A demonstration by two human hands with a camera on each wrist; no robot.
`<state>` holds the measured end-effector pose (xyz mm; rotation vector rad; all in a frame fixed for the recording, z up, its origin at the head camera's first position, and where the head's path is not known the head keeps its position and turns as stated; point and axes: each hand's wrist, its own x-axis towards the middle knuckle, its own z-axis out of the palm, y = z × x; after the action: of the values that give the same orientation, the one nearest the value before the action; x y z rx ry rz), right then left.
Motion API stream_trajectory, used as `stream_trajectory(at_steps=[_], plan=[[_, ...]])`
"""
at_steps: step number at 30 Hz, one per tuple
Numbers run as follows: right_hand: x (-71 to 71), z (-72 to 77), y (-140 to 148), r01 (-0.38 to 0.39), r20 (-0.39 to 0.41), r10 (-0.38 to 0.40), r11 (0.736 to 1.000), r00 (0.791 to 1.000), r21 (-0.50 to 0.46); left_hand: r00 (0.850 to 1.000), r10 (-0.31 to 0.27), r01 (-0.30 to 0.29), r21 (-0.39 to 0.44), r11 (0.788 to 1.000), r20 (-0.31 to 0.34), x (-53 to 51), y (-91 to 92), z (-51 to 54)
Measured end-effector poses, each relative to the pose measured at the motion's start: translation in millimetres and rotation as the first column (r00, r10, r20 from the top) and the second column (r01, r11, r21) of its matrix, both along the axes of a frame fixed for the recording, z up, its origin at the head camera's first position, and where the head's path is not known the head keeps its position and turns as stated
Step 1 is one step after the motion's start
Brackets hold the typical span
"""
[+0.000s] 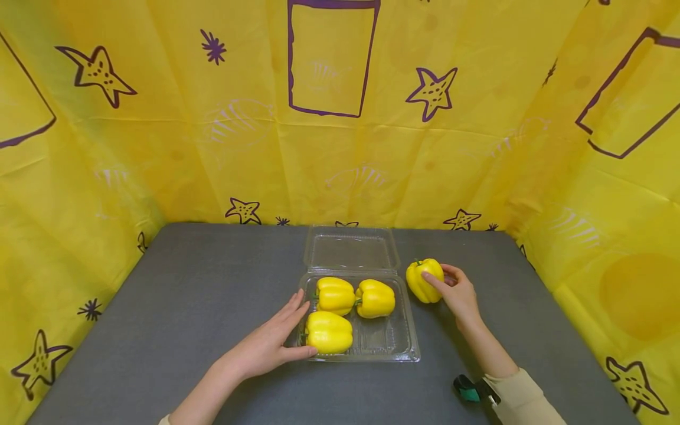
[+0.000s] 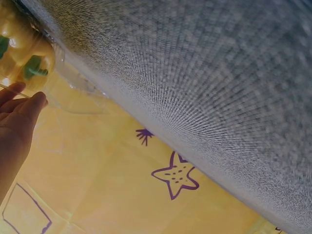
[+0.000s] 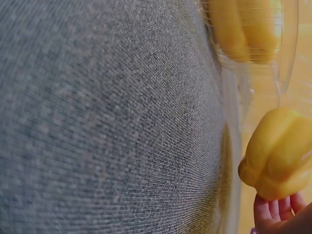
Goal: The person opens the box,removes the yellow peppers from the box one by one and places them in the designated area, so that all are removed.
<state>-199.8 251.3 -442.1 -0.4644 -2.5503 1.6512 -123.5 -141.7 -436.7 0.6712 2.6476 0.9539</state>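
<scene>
My right hand [image 1: 462,298] grips a yellow bell pepper [image 1: 424,281] just right of a clear plastic clamshell box [image 1: 413,348]. This pepper's green stem points up and back, and in the right wrist view the pepper [image 3: 280,153] looks lifted off the table. Inside the box's base lie three more yellow bell peppers on their sides: one at back left [image 1: 335,296], one at back right [image 1: 375,298] and one at front left [image 1: 329,332]. Along the box's left wall, my left hand [image 1: 268,348] rests with fingers extended and the thumb near the front-left corner.
The box's lid [image 1: 350,251] lies folded back behind its base. Grey cloth covers the table [image 1: 202,283]. A dark strap with a green part [image 1: 468,391] is by the right wrist. Yellow printed curtains [image 1: 345,159] stand along the back and both sides.
</scene>
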Motion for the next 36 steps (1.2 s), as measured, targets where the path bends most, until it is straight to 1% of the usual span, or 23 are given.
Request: stream_trajectory(at_steps=[5,14,30,36], plan=[[-3.3,-1.6,-1,0.008,0.007,-0.008,0.999,1.0,0.034,1.0,0.004,-0.004,-0.002,1.0,0.018,-0.1,0.4,0.2],[-8.3,-7.5,-3,0.023,0.004,-0.023,0.996,1.0,0.089,1.0,-0.001,0.001,-0.005,1.0,0.014,0.0,0.8,0.1],[-12.5,-12.4,-5,-0.005,-0.023,0.009,0.986,1.0,0.166,1.0,0.009,-0.009,-0.009,1.0,0.021,-0.9,0.6,-0.6],[-15.2,-16.2,-5,-0.003,-0.047,0.013,0.981,0.999,0.194,1.0,0.011,-0.011,-0.004,1.0,0.025,-0.5,0.4,-0.4]])
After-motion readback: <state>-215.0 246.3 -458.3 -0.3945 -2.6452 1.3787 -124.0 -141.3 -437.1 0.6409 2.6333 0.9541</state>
